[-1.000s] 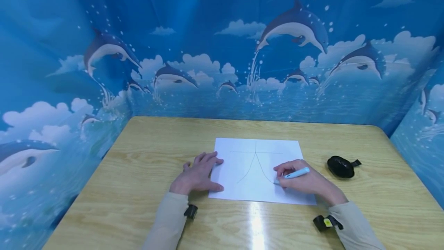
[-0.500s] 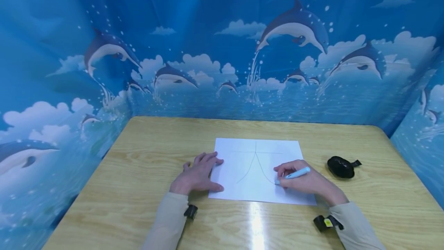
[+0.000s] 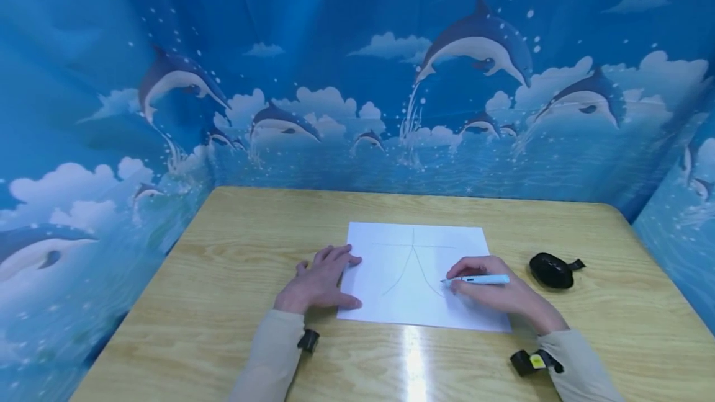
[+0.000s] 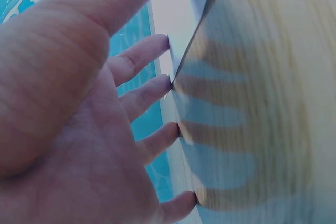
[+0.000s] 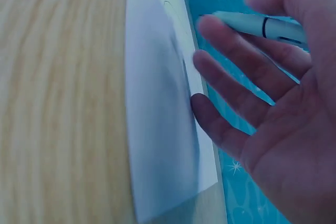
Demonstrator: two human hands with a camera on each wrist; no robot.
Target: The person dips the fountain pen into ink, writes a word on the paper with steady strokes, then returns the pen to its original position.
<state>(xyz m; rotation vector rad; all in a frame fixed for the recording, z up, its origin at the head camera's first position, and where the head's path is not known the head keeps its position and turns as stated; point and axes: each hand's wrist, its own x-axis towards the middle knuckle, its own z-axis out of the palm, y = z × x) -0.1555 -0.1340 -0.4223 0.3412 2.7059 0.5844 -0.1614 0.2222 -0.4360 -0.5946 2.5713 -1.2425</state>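
A sheet of white paper (image 3: 385, 310) lies on the table, marked with thin dark lines: a cross near the top and two curves spreading downward from it. My left hand (image 3: 317, 281) rests at the paper's left edge with fingers spread; in the left wrist view the thumb and a fingertip reach the sheet while other fingertips touch the table. Over the right part of the paper, my right hand (image 3: 499, 287) pinches a light blue pen (image 3: 485, 279) between thumb and fingers. The pen lies nearly level, its tip pointing left near the right curve; contact with the paper is unclear.
To the right of the sheet sits a glossy black oval object (image 3: 550, 270) with a small tab. Small black cameras are strapped to both wrists. Behind the wooden table (image 3: 268, 222) hangs a blue curtain (image 3: 335, 23) printed with dolphins.
The right curve has grown slightly at its lower end. My right hand has since tipped the pen flatter, its tip rising away from the curve's end. The left hand stays in place.
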